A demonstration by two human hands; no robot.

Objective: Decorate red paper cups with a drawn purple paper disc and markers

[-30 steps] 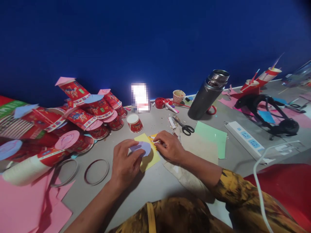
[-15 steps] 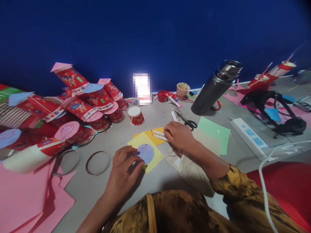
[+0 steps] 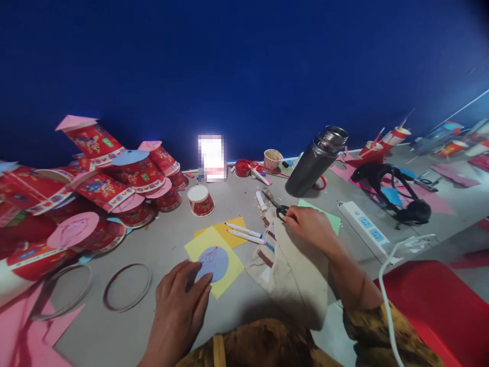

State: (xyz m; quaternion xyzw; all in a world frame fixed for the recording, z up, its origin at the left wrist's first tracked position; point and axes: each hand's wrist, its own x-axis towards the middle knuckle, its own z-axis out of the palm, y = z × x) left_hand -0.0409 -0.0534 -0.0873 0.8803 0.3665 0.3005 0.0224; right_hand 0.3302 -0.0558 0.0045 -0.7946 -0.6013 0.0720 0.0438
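My left hand (image 3: 179, 300) lies flat on the grey table, fingers stretched, its fingertips on the edge of a lilac paper circle (image 3: 214, 262) that rests on a yellow paper sheet (image 3: 214, 260). My right hand (image 3: 311, 224) reaches to the right over a beige cloth bag (image 3: 294, 270) and closes its fingers on the black handles of the scissors (image 3: 277, 206). Two white marker pens (image 3: 244, 233) lie on an orange paper between the hands.
A heap of red paper cups with pink and blue paper lids (image 3: 95, 178) fills the left. Two wire rings (image 3: 128, 286), a single red cup (image 3: 200, 200), a steel flask (image 3: 315, 160), a white power strip (image 3: 362, 227), green paper (image 3: 328, 216), black headset (image 3: 397, 196) and pink sheets (image 3: 23, 336) surround.
My right hand left the two pens on the orange paper and moved right to the scissors. My left hand flattened beside the lilac circle, uncovering it. The camera turned right.
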